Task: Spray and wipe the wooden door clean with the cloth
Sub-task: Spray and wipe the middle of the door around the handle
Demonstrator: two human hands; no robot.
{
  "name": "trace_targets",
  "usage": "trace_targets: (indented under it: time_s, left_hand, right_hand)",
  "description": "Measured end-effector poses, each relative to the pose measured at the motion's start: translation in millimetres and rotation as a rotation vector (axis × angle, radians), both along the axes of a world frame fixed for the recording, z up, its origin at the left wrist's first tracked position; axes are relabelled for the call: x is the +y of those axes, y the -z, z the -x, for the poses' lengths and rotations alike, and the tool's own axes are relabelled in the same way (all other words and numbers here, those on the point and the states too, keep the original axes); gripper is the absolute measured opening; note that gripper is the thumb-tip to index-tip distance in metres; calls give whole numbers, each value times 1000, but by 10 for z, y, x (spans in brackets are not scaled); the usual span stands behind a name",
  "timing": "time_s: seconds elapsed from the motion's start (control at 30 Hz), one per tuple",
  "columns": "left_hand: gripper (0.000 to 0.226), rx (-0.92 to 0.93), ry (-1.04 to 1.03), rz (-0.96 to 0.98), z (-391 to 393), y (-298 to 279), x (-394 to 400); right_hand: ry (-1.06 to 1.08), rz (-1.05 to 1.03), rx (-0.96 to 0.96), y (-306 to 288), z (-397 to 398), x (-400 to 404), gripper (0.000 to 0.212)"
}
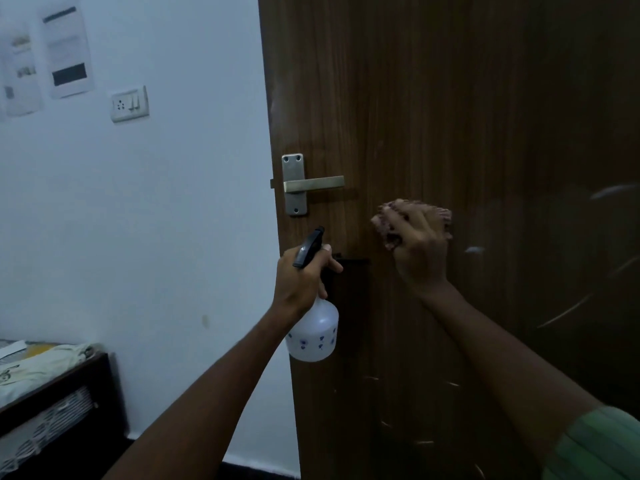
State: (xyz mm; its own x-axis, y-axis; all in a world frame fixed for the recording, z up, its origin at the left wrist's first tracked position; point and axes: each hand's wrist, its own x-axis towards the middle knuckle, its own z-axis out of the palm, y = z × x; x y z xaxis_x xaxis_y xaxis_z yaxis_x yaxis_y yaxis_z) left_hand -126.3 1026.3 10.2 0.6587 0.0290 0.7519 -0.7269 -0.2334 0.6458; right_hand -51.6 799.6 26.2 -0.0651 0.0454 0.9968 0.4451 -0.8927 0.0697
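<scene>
The dark brown wooden door [450, 116] fills the right half of the view. My right hand [420, 249] presses a pinkish cloth [384, 223] flat against the door, just right of and below the metal lever handle [313, 184]. My left hand [304, 278] grips the neck of a white spray bottle [315, 336] with a black trigger head, held close to the door's left edge below the handle. The nozzle points up toward the door. Wet streaks glint on the door's right and lower parts.
A white wall [173, 220] stands left of the door, with a switch plate [130, 103] and papers [67, 50] taped up. A dark piece of furniture [69, 393] with cloth items on top sits at the lower left. A black bolt is on the door behind the bottle.
</scene>
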Motion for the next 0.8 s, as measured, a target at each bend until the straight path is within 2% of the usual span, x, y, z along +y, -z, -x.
trace_targets:
  time_s: [0.03,0.13,0.17,0.23,0.33,0.37,0.4,0.47,0.53,0.6,0.63,0.73,0.8]
  left_hand:
    - [30,1,4,-6,1,-23,-44]
    - [30,-5,27,-46,14,-39,-158]
    - [30,-3,47,-69,16,-39,-182]
    - [30,-8,65,-112,-2,-46,-215]
    - [30,19,105,-188,-62,-86,-275]
    - [28,34,121,-216,-83,-106,-316]
    - [26,43,127,-237,-100,-130,-370]
    - [25,42,125,-248,-132,-183,-476]
    - [29,26,130,-237,-154,-237,-576]
    - [31,50,158,-218,-186,-242,-650]
    - [30,71,167,-215,-199,-238,-667]
    - [27,129,219,-223,-204,-183,-693]
    - [26,133,245,-259,-160,-101,-679]
  right_hand:
    - [-1,81,17,72,-7,92,33]
    - [39,510,21,432,-39,-102,42]
    - [63,550,19,463,-24,-277,43]
    - [63,431,31,396,15,-516,43]
    - [-6,-36,75,120,25,-374,41]
    - [-28,-98,105,96,22,-205,45]
    - [-53,-72,126,136,7,-63,51]
    - [-91,169,137,338,-42,8,56]
    - [-39,401,113,537,-29,-249,54]
    - [47,464,143,609,63,-541,58]
    - [60,394,164,583,104,-623,59]
    - [20,-26,162,364,142,-613,57]
    - [-22,-163,141,211,129,-525,59]
